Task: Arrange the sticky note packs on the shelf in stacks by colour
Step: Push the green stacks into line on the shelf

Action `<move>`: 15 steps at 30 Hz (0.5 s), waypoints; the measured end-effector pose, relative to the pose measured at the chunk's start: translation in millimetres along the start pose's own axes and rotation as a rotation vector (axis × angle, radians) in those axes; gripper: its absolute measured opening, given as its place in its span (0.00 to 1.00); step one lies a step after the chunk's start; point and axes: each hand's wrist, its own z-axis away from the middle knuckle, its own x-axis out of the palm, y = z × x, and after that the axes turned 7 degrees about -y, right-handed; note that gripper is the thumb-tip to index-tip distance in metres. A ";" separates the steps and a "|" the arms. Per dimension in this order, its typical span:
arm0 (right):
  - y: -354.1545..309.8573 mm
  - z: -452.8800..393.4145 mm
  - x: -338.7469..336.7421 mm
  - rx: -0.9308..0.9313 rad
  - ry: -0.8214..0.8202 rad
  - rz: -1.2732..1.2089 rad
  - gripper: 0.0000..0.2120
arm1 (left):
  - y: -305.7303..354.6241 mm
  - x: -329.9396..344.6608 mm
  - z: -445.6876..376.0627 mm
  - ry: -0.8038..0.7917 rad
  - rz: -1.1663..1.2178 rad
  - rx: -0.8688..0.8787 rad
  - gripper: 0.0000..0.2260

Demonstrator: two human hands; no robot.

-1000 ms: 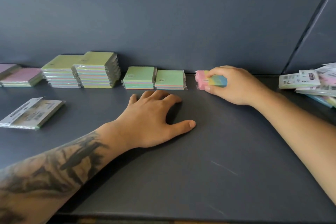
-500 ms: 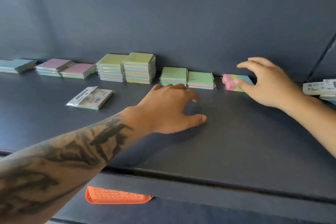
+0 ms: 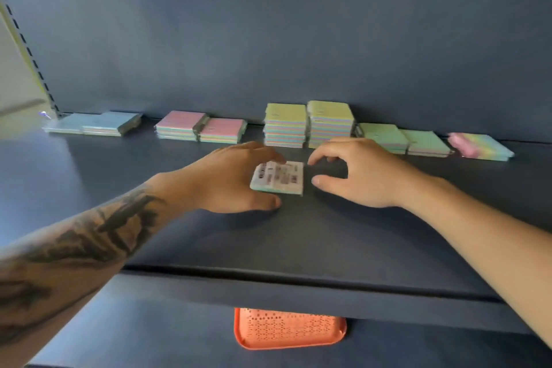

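Note:
My left hand (image 3: 230, 179) grips a sticky note pack (image 3: 277, 178) that lies label side up with a mint edge, fingers over its top and thumb at its near corner. Just right of the pack, my right hand (image 3: 355, 176) hovers with spread, curved fingers and holds nothing. Along the back of the dark shelf (image 3: 298, 236) stand low blue packs (image 3: 95, 125), pink packs (image 3: 200, 128), two tall yellow-green stacks (image 3: 307, 124), green packs (image 3: 403, 140) and a pink-to-blue rainbow pack (image 3: 481, 148).
An orange perforated tray (image 3: 289, 327) lies on the lower level under the shelf's front edge (image 3: 298, 287). A slotted upright rail (image 3: 30, 51) runs up the far left. The dark back wall (image 3: 268, 39) rises right behind the stacks.
My left hand went to the loose label-up pack and took hold of it. My right hand let go of the rainbow pack at the right and came left beside the held pack.

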 end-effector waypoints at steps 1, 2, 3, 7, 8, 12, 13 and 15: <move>-7.6 -8.5 4.1 0.009 -0.013 -0.011 0.12 | -12.1 -2.2 1.2 -0.048 0.051 0.014 0.36; -13.3 -16.5 8.4 0.016 -0.015 -0.023 0.12 | -23.2 -3.7 0.1 -0.086 0.104 0.033 0.38; -18.5 -22.2 12.2 0.040 -0.027 -0.038 0.12 | -32.7 -4.7 -2.8 -0.116 0.150 0.052 0.38; -21.8 -29.4 26.2 0.078 -0.071 -0.115 0.20 | -52.1 -5.3 -16.5 -0.158 0.236 0.118 0.36; -20.9 -28.6 28.4 0.085 -0.086 -0.134 0.24 | -53.9 -4.1 -17.7 -0.153 0.250 0.134 0.35; -18.9 -26.6 32.0 0.099 -0.079 -0.180 0.27 | -63.1 3.3 -17.0 -0.122 0.308 0.197 0.32; -18.9 -25.8 33.4 0.102 -0.063 -0.191 0.25 | -64.1 4.1 -16.2 -0.118 0.310 0.208 0.32; -19.8 -23.3 35.7 0.114 -0.029 -0.202 0.21 | -65.4 5.0 -15.8 -0.104 0.301 0.226 0.32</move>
